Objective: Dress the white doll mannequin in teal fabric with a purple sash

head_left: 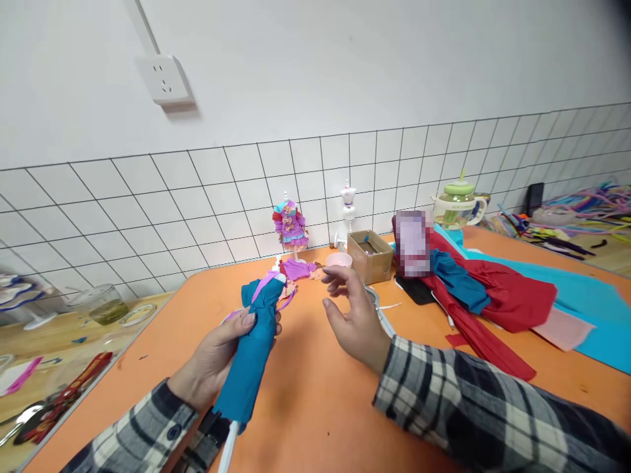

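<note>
My left hand [214, 361] is closed around a small doll dress form [227, 447], tilted, with its white stand rod sticking out at the bottom. Teal cloth [252, 371] wraps the form like a narrow dress, and a purple strip [263, 284] lies across its top. My right hand [355, 322] hovers to the right of the form, fingers apart, holding nothing. Beyond the hands stands another dress form in a ruffled purple doll dress [292, 226]. Purple cloth scraps [298, 269] lie at its foot.
A bare white dress form [348, 203], a pink bowl [339, 261] and a cardboard box [371, 259] stand near the tiled wall. Right of them are a phone [413, 244] with a blurred screen, red cloth [517, 289], blue cloth [599, 309] and a green-lidded jug [458, 207].
</note>
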The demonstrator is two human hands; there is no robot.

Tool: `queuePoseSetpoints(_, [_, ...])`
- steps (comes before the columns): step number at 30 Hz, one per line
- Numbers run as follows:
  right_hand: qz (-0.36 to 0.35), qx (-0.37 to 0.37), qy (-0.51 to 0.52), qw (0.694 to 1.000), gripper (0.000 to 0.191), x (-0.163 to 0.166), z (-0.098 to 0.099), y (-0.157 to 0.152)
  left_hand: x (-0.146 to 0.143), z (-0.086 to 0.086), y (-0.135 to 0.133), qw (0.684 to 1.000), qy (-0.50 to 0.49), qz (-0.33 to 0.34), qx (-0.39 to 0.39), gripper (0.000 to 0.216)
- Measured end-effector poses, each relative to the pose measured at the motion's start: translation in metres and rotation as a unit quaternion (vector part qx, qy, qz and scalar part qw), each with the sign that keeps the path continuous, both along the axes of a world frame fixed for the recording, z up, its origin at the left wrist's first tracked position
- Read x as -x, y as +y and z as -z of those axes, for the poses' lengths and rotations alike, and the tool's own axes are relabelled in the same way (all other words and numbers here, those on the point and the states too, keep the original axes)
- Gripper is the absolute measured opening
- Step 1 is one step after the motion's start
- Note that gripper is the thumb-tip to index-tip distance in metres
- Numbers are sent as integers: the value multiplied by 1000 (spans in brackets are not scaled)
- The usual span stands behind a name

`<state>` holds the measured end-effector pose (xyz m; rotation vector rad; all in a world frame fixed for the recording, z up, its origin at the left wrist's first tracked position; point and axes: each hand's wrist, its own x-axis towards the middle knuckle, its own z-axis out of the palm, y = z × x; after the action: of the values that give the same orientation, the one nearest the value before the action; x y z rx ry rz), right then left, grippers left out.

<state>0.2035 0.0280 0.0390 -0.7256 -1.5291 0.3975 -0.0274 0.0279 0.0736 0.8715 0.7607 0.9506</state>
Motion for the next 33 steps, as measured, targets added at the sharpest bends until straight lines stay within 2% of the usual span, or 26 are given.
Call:
queuePoseSetpoints(1, [13,-52,-44,998,48,-5,2,7,0,5,1,1000,-10,5,12,40])
queuePoseSetpoints(3, [-7,-124,-122,985,55,-12,5,14,-1,14,2,999,-23,21,32,40])
queuePoseSetpoints(6, [-71,-168,-192,964,58,-15,4,13,-3,25,3,997,-46,42,51,41])
queuePoseSetpoints(12, [16,-173,-194,965,32,-8,7,11,-6,30,7,994,-61,70,58,41])
queuePoseSetpoints(19, [58,-211,-220,951,13,-12,12,10,-5,32,6,990,-59,95,83,38])
queuePoseSetpoints(21, [52,-221,-236,945,13,-13,11,8,-5,32,6,993,-49,86,70,35])
queuePoseSetpoints(26, [-11,-223,-258,940,38,-11,13,10,-6,30,6,997,-14,72,33,30])
queuePoseSetpoints(30, [-33,-214,-240,946,17,-11,12,12,-5,28,4,996,-1,87,30,32])
queuePoseSetpoints(33, [-33,-228,-223,947,12,-12,10,11,-7,27,2,997,-9,73,33,30])
